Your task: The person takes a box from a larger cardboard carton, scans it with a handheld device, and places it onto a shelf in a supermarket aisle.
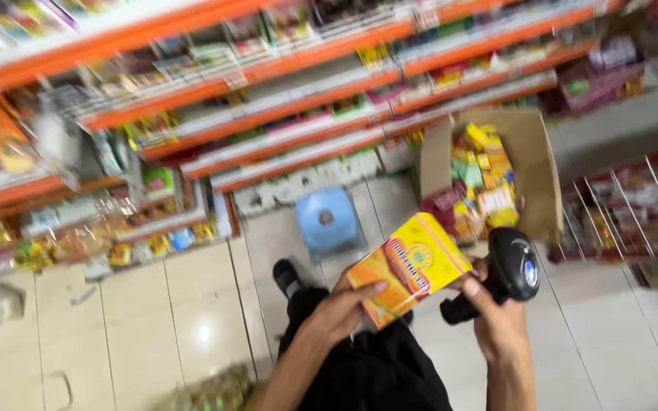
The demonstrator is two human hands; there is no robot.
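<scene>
My left hand (340, 310) grips a yellow-and-orange carton (409, 266) by its lower corner, tilted in front of me. Just to the right of it, my right hand (496, 323) is closed around the handle of a black handheld scanner (506, 272). The scanner's head sits close beside the carton's right edge. Both forearms reach up from the bottom of the view over my dark trousers and a black shoe (286, 275). The picture is blurred by motion.
An open cardboard box (538, 164) full of colourful packets stands on the tiled floor ahead. A small blue stool (327, 221) sits left of it. Orange-edged shelves (283, 106) with goods run across the top; a wire rack (634, 202) stands at right.
</scene>
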